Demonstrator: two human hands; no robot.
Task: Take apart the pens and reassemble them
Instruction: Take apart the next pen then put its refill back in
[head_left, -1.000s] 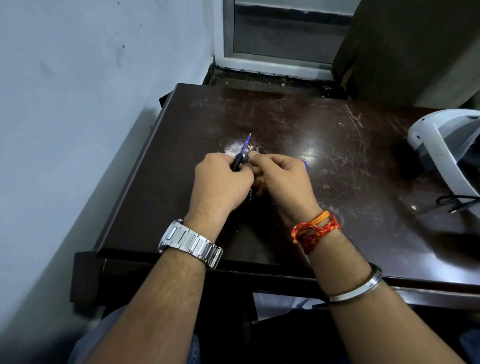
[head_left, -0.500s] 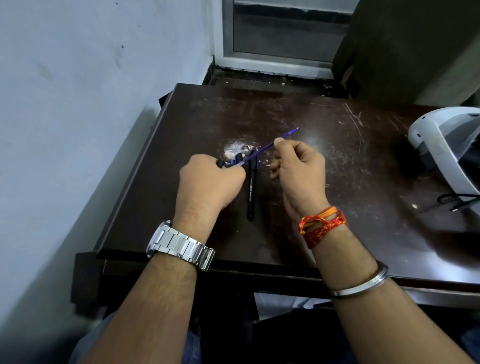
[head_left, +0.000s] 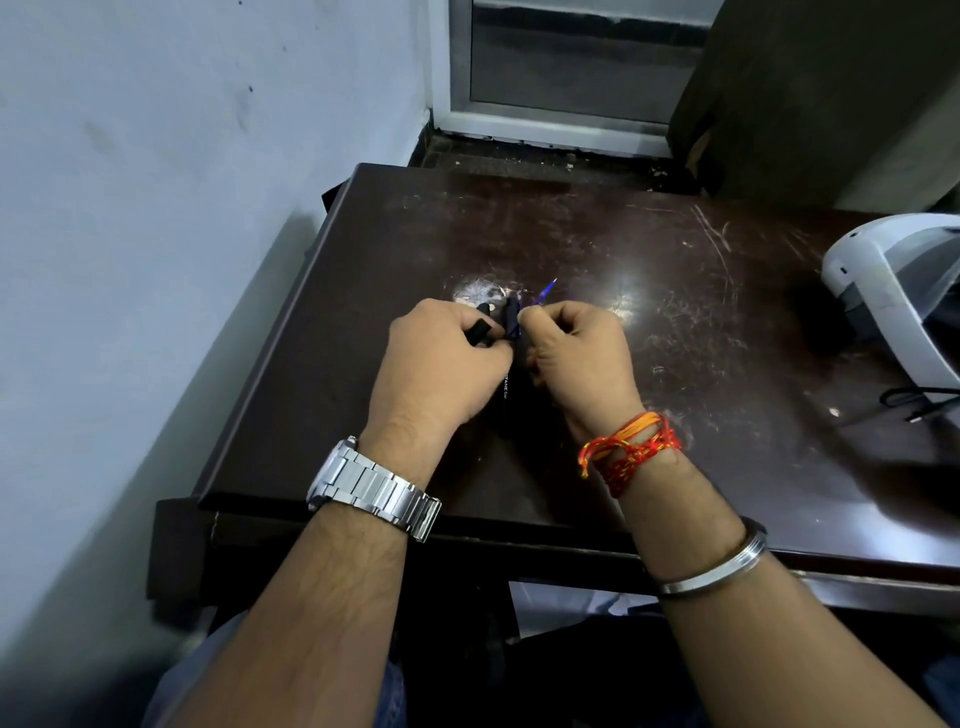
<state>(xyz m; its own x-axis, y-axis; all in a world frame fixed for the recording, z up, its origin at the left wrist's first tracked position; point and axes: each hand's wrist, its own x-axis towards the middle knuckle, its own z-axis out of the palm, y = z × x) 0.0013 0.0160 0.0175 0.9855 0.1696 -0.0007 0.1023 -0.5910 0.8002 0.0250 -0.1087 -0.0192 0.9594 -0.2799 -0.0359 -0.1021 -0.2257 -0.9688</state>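
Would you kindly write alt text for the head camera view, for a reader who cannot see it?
Two bare hands meet over a dark scratched table: the left hand grips a black pen barrel, and the right hand pinches a blue refill. Another black pen lies on the table between them, and a white device sits at the right edge.

Dark wooden table (head_left: 597, 234) with a glossy, scratched and scuffed varnish that reflects light at centre. Brushed metal link watch band (head_left: 374, 488) on the near left wrist; woven red-and-orange thread (head_left: 631, 449) and a smooth polished metal bangle (head_left: 727, 569) on the right. Matt painted wall (head_left: 156, 208), left. Smooth white plastic device (head_left: 898, 291), far right.
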